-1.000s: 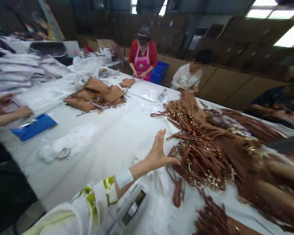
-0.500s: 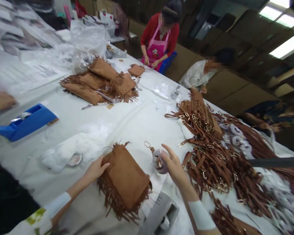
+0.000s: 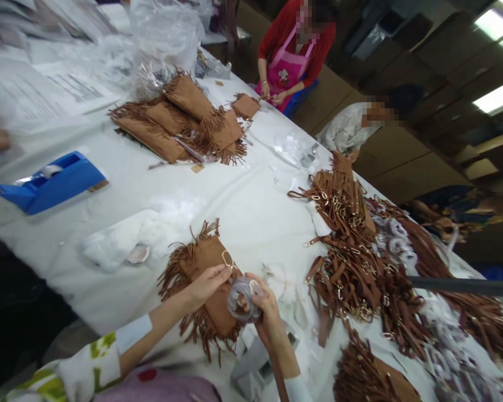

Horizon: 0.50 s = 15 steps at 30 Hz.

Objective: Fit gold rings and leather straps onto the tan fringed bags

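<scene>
A brown fringed pouch (image 3: 213, 252) lies flat on the white table in front of me. Above it, my right hand (image 3: 268, 312) grips a rolled strap (image 3: 243, 300) bundled in greyish clear plastic wrap. My left hand (image 3: 212, 283) pinches the strap's end beside its gold clasp (image 3: 227, 258). Both hands are close together over the pouch and partly cover it. Just below them a grey tape dispenser (image 3: 251, 365) stands, partly hidden by my right hand and forearm.
To the right lie heaps of brown straps with gold clasps (image 3: 360, 268) and several wrapped rolls (image 3: 396, 240). More fringed pouches (image 3: 171, 120) are piled toward the back left, near a blue tape dispenser (image 3: 52, 178) and white stuffing (image 3: 121, 240). Co-workers (image 3: 291, 61) are at the far edge.
My right hand has brought the wrapped strap left, over the pouch. My left hand has let go of the pouch's edge and taken the strap's clasp end.
</scene>
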Available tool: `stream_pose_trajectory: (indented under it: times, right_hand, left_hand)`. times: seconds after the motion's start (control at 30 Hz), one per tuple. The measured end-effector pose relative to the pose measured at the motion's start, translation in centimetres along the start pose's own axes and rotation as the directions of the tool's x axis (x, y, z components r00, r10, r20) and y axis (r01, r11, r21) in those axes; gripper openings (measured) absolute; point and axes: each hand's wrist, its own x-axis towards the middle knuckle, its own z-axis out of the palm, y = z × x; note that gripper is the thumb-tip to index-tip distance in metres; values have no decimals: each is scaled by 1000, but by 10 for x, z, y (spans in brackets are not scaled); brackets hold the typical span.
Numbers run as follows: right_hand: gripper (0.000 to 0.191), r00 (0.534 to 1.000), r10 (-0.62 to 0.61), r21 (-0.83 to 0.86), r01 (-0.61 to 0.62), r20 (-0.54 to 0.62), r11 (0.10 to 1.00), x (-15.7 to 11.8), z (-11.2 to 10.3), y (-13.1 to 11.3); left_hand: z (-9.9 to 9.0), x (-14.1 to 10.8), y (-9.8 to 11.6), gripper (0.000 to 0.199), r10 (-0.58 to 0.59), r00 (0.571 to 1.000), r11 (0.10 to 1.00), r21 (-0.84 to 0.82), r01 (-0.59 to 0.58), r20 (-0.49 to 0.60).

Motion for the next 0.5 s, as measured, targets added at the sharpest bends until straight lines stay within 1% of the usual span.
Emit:
stream_pose_trajectory:
  times: [0.1,0.17,0.23,0.27,0.33,0.37,0.4,0.43,0.47,0.5]
  right_hand:
    - [50,996,-15,-78,22,82,997,-8,-4,15]
    - [48,993,-66,-212,86,100,973,-20,-7,25]
    - [47,982,-141,-360,177,125,916,-38,-7,37]
    - [49,972,-173,-420,225,158,879,-48,-8,44]
    - [56,940,-200,-495,317,276,809,-66,-11,55]
    - [56,930,-208,-516,344,303,785,-73,-16,59]
    - [51,933,-226,-537,348,280,769,-78,-25,61]
    - [42,945,-261,-554,327,197,765,-82,-38,62]
    - [32,951,-304,-564,284,60,776,-85,-55,62]
    - [25,933,-341,-564,223,-112,795,-90,-77,63]
  left_hand:
    - [14,-7,-11,40,-15,999,986,-169,9,-30]
    - [19,-17,-19,39,-49,998,967,-251,35,-50]
    - [23,-27,-29,38,-87,991,962,-266,57,-100]
    - [24,-33,-36,37,-96,984,967,-249,56,-152]
    - [23,-43,-53,37,-116,957,976,-211,59,-266]
    - [21,-48,-61,37,-138,945,977,-198,80,-296]
    - [17,-53,-70,36,-183,936,973,-188,131,-300]
    - [13,-57,-78,35,-222,921,970,-171,174,-321]
    - [8,-60,-84,34,-246,903,967,-154,203,-352]
    - [3,-63,-89,33,-274,884,961,-138,239,-378]
